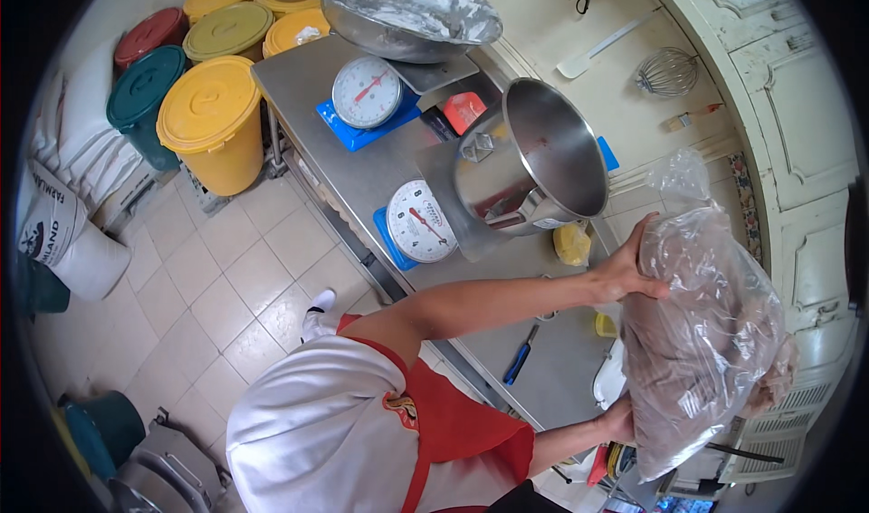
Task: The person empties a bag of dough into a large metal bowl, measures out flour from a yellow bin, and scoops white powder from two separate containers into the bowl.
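At the right side of the head view, a clear plastic bag (692, 332) with brownish contents is up in both hands, past the edge of the desk (566, 359) as seen here; whether any part rests on something behind cannot be told. Left hand (625, 273) is high on the near side: fingers (641, 230) apart from the thumb, pinching the film and a bit of the load between them. Right hand (619, 418) is at the lower end; its fingers go behind the plastic, so cannot tell if spread or closed.

Contents look heavy and loose, likely to slump. For a good hold, the lower palm should take most of the weight, the upper hand only steadying; a hard pinch could stretch or tear the film. Better to keep the bag close to the body, elbows bent, and tilt it slowly. The loose plastic at the upper end is best gathered so nothing spills.

Steel pot (489, 173) stands beside the dial scale (421, 223), well apart from the bag. Yellow lump (571, 243) and yellow cup (605, 325) sit nearer the hands, blue-handled tool (519, 361) farther left; sleeves and plastic should clear all three.
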The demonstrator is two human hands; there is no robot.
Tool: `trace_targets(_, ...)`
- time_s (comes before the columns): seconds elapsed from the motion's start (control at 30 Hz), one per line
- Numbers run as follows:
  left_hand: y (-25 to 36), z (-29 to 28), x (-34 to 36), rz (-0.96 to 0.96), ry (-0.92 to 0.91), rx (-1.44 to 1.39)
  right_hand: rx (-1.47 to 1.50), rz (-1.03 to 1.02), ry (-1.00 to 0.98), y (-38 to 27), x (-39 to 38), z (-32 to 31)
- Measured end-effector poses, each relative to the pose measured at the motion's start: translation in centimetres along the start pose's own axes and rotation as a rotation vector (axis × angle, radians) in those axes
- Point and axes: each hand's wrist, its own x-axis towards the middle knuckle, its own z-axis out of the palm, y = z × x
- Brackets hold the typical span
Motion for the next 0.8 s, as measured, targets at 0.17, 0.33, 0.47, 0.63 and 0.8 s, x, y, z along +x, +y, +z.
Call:
trace_targets(0.17,-1.3,3.8,-0.3,0.078,0.196,-0.139,0.751,-0.041,-0.469,-4.6,4.1,-0.2)
trace_targets(0.33,-1.5,4.1,-1.0,0.203,0.292,0.128,0.335,-0.031,-0.029,-3.7,3.8,0.9)
trace_targets(0.47,1.9,1.3,-0.1,-0.064,0.053,-0.522,0.334,0.080,-0.002,-2.4,6.3,3.4)
trace_targets(0.63,2.4,-0.8,1.2,-0.088,0.012,-0.578,0.409,0.188,-0.145,0.2,11.6,2.8)
trace_targets(0.8,2.8,-1.2,0.8,0.062,0.144,-0.497,0.482,0.339,-0.394,1.2,14.5,6.2)
